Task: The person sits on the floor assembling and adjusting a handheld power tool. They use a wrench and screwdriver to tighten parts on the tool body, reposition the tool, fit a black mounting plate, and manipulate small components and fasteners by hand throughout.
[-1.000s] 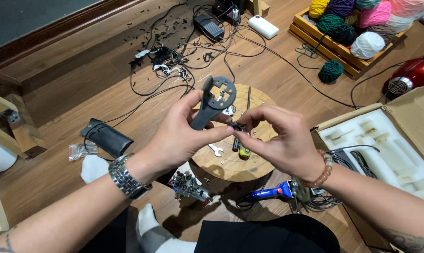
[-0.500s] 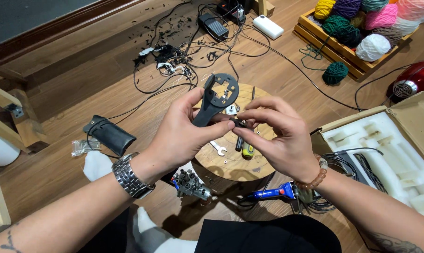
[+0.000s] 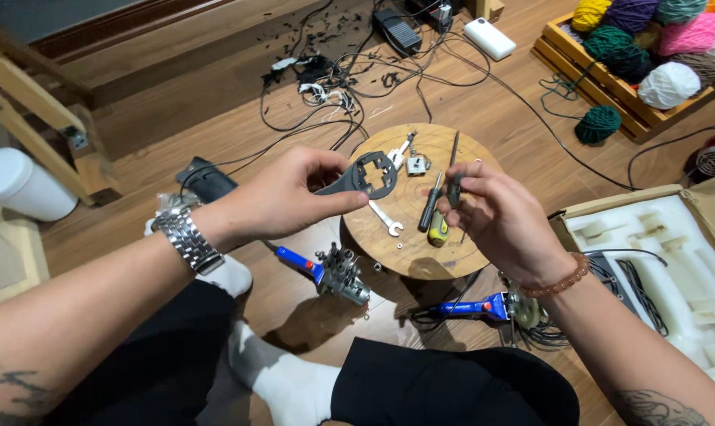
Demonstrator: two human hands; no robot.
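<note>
Fingers of the left hand [image 3: 290, 197] pinch the flat dark ring-headed part [image 3: 363, 177] by its handle, above the round wooden disc [image 3: 409, 237]. The right hand [image 3: 503, 221] closes its fingertips on a small dark piece [image 3: 454, 189]; its kind cannot be told. Keep both grips steady and level over the disc, beside the screwdriver [image 3: 432, 213] and small wrench [image 3: 385, 218].

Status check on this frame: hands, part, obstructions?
Left hand shut on dark ring-headed part. Right hand pinches small dark piece, apart from it. Nothing between them.
</note>
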